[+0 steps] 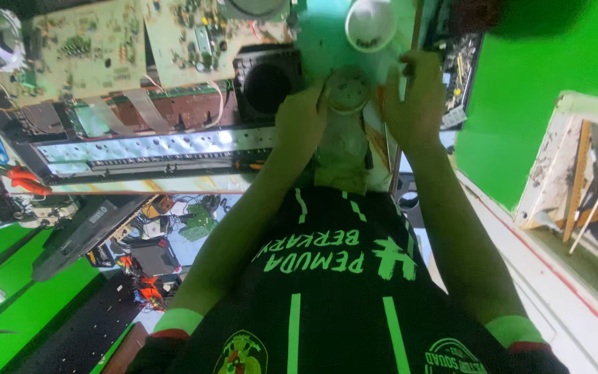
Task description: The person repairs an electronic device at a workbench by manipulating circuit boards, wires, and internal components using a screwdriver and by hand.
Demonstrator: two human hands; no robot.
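Both my hands reach out in front of my chest and meet around a clear round jar (345,97) with a cloudy, speckled top. My left hand (300,119) grips the jar's left side, fingers curled against the rim. On the jar's right side, the fingers of my right hand (414,97) are closed over the edge. The jar's lower body (341,156) shows between my forearms. What is inside it is too blurred to tell.
A white cup (370,24) stands just beyond the jar. To the left are bare circuit boards (84,45), a black speaker box (267,79), a long lit strip panel (153,147) and red-handled pliers (25,180). A green wall (527,90) and a worn window frame (576,173) are on the right.
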